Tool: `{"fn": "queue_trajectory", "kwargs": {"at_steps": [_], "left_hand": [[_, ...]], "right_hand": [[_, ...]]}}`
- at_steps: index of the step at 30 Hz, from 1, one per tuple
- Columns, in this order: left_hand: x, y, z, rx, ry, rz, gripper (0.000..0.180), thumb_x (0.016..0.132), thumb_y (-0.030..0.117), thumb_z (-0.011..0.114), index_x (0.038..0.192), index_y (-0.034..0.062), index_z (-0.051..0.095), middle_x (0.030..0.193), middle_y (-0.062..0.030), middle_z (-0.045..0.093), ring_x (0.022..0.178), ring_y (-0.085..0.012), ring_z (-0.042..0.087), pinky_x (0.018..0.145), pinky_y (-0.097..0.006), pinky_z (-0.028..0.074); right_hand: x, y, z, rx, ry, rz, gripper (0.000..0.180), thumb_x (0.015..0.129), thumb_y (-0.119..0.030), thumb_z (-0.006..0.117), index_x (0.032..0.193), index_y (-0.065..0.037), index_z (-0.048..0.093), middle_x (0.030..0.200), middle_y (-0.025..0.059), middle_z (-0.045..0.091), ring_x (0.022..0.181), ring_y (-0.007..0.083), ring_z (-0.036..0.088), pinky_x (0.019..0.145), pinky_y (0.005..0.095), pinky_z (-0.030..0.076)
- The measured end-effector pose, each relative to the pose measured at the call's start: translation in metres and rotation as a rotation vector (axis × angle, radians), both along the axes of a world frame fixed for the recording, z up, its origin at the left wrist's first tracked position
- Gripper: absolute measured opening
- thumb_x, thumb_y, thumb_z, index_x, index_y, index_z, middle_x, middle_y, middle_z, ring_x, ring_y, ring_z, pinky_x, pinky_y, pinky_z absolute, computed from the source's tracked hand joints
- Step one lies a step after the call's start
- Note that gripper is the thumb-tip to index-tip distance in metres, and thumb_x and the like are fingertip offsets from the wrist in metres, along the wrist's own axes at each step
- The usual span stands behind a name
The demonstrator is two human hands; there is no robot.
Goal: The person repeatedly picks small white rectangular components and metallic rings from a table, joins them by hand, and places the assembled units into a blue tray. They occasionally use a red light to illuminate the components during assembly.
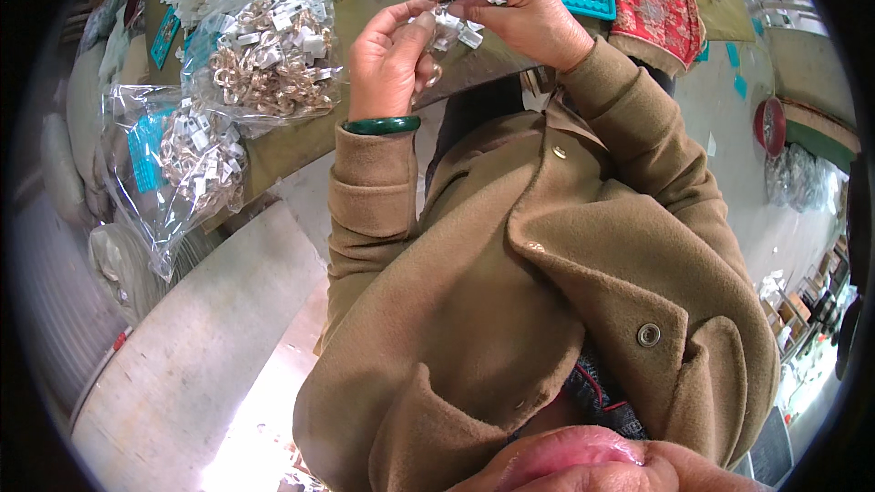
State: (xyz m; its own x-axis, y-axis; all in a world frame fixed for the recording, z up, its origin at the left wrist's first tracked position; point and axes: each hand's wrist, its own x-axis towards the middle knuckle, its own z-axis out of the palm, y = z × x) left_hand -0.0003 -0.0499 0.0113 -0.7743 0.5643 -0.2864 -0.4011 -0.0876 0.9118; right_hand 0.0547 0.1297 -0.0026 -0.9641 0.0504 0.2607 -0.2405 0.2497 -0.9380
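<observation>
Between both sets of fingertips, the tagged metal piece [451,23] is pinched by left hand [390,59] and right hand [515,9].

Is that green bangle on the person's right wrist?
No, the green bangle sits on the left wrist, just below the left hand, while the right hand has none showing.

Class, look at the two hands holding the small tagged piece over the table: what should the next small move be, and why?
Probably a small pinch-and-pull by the right hand to seat the white tag, with the left hand steadying the piece. Both grips already meet on the small tagged piece, and the clear bag nearby holds chain pieces with tags on.
</observation>
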Motion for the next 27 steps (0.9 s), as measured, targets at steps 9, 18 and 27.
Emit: {"fn": "queue_trajectory", "kwargs": {"at_steps": [9, 18, 27], "left_hand": [[0.005, 0.003, -0.004, 0.034, -0.318, -0.133, 0.01, 0.089, 0.011, 0.064, 0.095, 0.0038, 0.064, 0.069, 0.0003, 0.056, 0.043, -0.0021, 0.036, 0.037, -0.015, 0.026], [0.031, 0.026, -0.008, -0.077, -0.049, 0.068, 0.011, 0.088, 0.012, 0.064, 0.095, 0.0027, 0.065, 0.064, -0.0018, 0.06, 0.045, -0.0026, 0.044, 0.039, -0.016, 0.029], [0.059, 0.039, -0.031, -0.014, 0.302, 0.151, 0.004, 0.088, 0.003, 0.062, 0.089, -0.0007, 0.064, 0.073, -0.0015, 0.066, 0.063, -0.0069, 0.059, 0.058, -0.02, 0.047]], "right_hand": [[0.018, 0.019, 0.004, 0.141, 0.24, 0.046, 0.019, 0.079, 0.006, 0.065, 0.095, -0.003, 0.067, 0.088, 0.0108, 0.062, 0.079, 0.0274, 0.063, 0.07, 0.0345, 0.051], [0.037, 0.014, -0.008, -0.129, -0.156, -0.192, 0.015, 0.088, -0.012, 0.07, 0.1, -0.002, 0.069, 0.085, 0.0014, 0.065, 0.076, 0.0078, 0.058, 0.07, 0.0231, 0.049], [0.055, 0.004, -0.028, -0.945, -0.384, -0.049, 0.01, 0.088, -0.011, 0.068, 0.097, -0.007, 0.065, 0.084, -0.0049, 0.06, 0.071, 0.0038, 0.052, 0.065, 0.0198, 0.043]]}}
